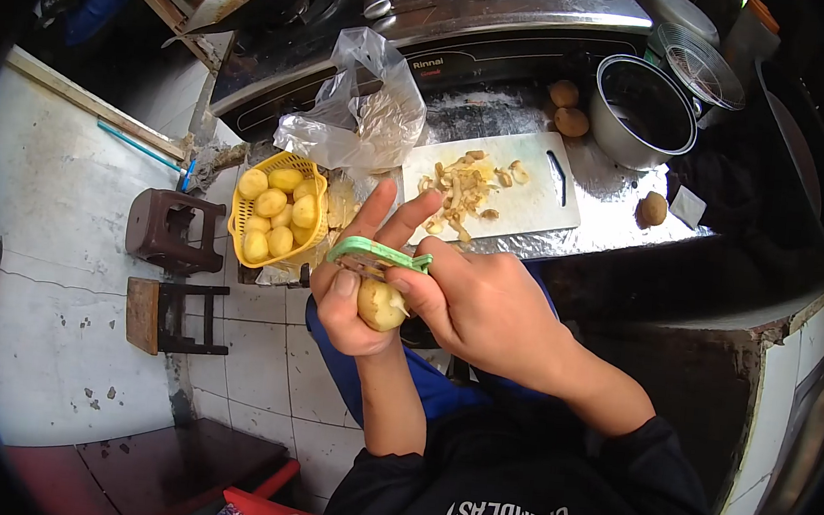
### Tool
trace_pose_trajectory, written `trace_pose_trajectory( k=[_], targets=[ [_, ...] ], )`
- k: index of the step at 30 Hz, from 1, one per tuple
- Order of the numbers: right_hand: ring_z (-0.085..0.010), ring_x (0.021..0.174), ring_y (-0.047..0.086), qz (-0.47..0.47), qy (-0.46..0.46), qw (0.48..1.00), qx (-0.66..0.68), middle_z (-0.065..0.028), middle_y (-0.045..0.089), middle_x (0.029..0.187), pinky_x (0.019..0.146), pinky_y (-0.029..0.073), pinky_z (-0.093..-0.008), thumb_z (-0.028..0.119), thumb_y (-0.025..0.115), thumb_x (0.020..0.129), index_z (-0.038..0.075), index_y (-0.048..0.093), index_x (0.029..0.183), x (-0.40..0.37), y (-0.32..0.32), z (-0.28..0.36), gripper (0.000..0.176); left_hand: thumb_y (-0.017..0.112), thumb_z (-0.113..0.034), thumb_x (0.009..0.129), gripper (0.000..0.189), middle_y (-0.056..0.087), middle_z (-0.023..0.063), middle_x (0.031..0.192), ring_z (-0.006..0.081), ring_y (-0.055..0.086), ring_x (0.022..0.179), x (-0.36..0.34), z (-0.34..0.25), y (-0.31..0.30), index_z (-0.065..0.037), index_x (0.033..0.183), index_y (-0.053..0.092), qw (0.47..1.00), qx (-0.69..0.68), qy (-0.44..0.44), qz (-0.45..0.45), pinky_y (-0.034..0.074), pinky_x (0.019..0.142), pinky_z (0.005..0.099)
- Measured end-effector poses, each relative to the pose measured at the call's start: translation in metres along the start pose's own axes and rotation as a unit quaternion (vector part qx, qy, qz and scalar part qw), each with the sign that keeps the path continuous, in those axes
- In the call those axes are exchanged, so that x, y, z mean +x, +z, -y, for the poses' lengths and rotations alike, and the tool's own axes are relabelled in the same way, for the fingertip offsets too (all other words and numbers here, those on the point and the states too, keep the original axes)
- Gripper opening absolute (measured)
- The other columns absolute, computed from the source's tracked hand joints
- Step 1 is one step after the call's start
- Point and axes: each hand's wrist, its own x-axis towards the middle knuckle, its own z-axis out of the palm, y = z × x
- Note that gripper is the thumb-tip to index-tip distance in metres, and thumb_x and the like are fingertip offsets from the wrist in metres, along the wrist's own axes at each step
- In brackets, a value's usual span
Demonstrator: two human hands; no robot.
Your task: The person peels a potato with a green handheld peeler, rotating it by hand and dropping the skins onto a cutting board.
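At the left, a yellow plastic basket (236, 219) holds peeled potatoes (270, 204); a clear plastic bag (370, 119) lies crumpled just beyond. The left hand (338, 312) is closed around one pale potato (379, 307), with two fingers stretched past it. That potato should be firm, fairly light and slick where its flesh is bare, so a hold low around its sides seems surest. The green vegetable peeler (374, 248) sits over its top; whether the blade touches, I cannot tell. The right hand (490, 307) pinches the peeler's right end. Beyond, peelings (460, 195) litter a white cutting board (546, 210), then come two brown potatoes (571, 123), a metal pot (624, 150) and a lone brown potato (653, 210)
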Motion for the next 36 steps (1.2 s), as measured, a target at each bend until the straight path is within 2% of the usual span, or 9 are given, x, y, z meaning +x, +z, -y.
trace_pose_trajectory(
  k=[10, 13, 16, 20, 23, 25, 26, 33, 36],
  targets=[
    [-0.0267, 0.041, 0.057, -0.001, -0.075, 0.992, -0.098, -0.008, 0.057, 0.053, 0.039, 0.044, -0.0359, 0.041, 0.051, 0.094, 0.006, 0.05, 0.076, 0.008, 0.002, -0.018, 0.039, 0.032, -0.031, 0.083, 0.075, 0.04, 0.0394, 0.134, 0.0229, 0.062, 0.099, 0.002, 0.019, -0.013, 0.014, 0.142, 0.023, 0.975, -0.203, -0.024, 0.089, 0.045, 0.078, 0.0203],
    [-0.0271, 0.042, 0.057, -0.028, -0.077, 0.988, -0.134, -0.0076, 0.056, 0.052, 0.04, 0.044, -0.0357, 0.038, 0.055, 0.092, 0.006, 0.05, 0.076, 0.008, 0.005, -0.023, 0.036, 0.033, -0.029, 0.08, 0.076, 0.042, 0.0393, 0.132, 0.0273, 0.06, 0.105, 0.008, 0.017, -0.011, 0.014, 0.142, 0.022, 0.968, -0.228, -0.051, 0.094, 0.044, 0.089, 0.0253],
    [-0.0291, 0.043, 0.057, -0.044, -0.034, 0.991, -0.124, -0.0087, 0.055, 0.052, 0.04, 0.044, -0.0363, 0.033, 0.06, 0.091, 0.006, 0.051, 0.077, 0.01, 0.01, -0.026, 0.032, 0.036, -0.031, 0.075, 0.08, 0.042, 0.0367, 0.134, 0.0342, 0.051, 0.12, 0.009, 0.018, -0.008, 0.015, 0.14, 0.027, 0.983, 0.163, -0.055, 0.061, 0.035, 0.105, 0.0374],
    [-0.032, 0.044, 0.057, -0.072, 0.028, 0.997, -0.01, -0.0133, 0.053, 0.05, 0.041, 0.045, -0.0386, 0.033, 0.057, 0.093, 0.003, 0.052, 0.075, 0.015, 0.016, -0.034, 0.035, 0.036, -0.031, 0.074, 0.084, 0.042, 0.037, 0.134, 0.0332, 0.053, 0.117, 0.006, 0.031, -0.001, 0.005, 0.147, 0.016, 0.997, 0.049, -0.045, -0.029, 0.036, 0.105, 0.0369],
    [-0.0363, 0.047, 0.057, -0.088, 0.098, 0.988, 0.086, -0.0187, 0.054, 0.052, 0.043, 0.044, -0.0405, 0.027, 0.056, 0.094, -0.001, 0.054, 0.072, 0.025, 0.011, -0.047, 0.036, 0.032, -0.032, 0.08, 0.077, 0.038, 0.036, 0.138, 0.0252, 0.065, 0.088, 0.012, 0.041, -0.011, 0.006, 0.146, 0.02, 0.996, 0.066, -0.056, -0.014, 0.052, 0.072, 0.0268],
    [-0.0376, 0.047, 0.056, -0.099, 0.147, 0.982, 0.06, -0.0194, 0.054, 0.051, 0.044, 0.043, -0.0417, 0.027, 0.057, 0.093, -0.002, 0.054, 0.07, 0.032, 0.009, -0.07, 0.037, 0.028, -0.034, 0.084, 0.073, 0.036, 0.0333, 0.141, 0.0161, 0.058, 0.051, 0.017, 0.051, -0.031, 0.006, 0.145, 0.022, 0.992, -0.108, -0.05, 0.038, 0.043, 0.041, 0.0209],
    [-0.0377, 0.047, 0.056, -0.104, 0.141, 0.985, -0.001, -0.0201, 0.053, 0.051, 0.045, 0.043, -0.0425, 0.027, 0.059, 0.093, -0.002, 0.054, 0.069, 0.035, 0.01, -0.085, 0.038, 0.024, -0.034, 0.088, 0.069, 0.036, 0.0299, 0.142, 0.0116, 0.042, 0.033, 0.017, 0.052, -0.035, 0.006, 0.144, 0.025, 0.998, -0.021, -0.057, -0.012, 0.031, 0.029, 0.0204],
    [-0.0393, 0.057, 0.061, -0.071, 0.186, 0.957, -0.21, -0.019, 0.059, 0.059, 0.05, 0.048, -0.0416, 0.04, 0.074, 0.077, 0.0, 0.052, 0.082, 0.034, 0.01, -0.136, 0.046, 0.027, -0.036, 0.089, 0.064, 0.037, 0.0272, 0.143, 0.0132, 0.043, 0.034, 0.019, 0.068, -0.051, 0.004, 0.138, 0.036, 0.987, -0.113, -0.069, -0.094, 0.032, 0.031, 0.0209],
    [-0.0367, 0.057, 0.063, -0.003, 0.188, 0.982, 0.008, -0.0187, 0.06, 0.059, 0.054, 0.051, -0.0414, 0.041, 0.077, 0.074, -0.001, 0.054, 0.091, 0.033, 0.006, -0.098, 0.05, 0.028, -0.038, 0.089, 0.064, 0.036, 0.0268, 0.144, 0.0141, 0.053, 0.046, 0.021, 0.077, -0.054, 0.004, 0.137, 0.038, 0.981, -0.174, -0.068, -0.043, 0.042, 0.041, 0.0211]
  ],
)
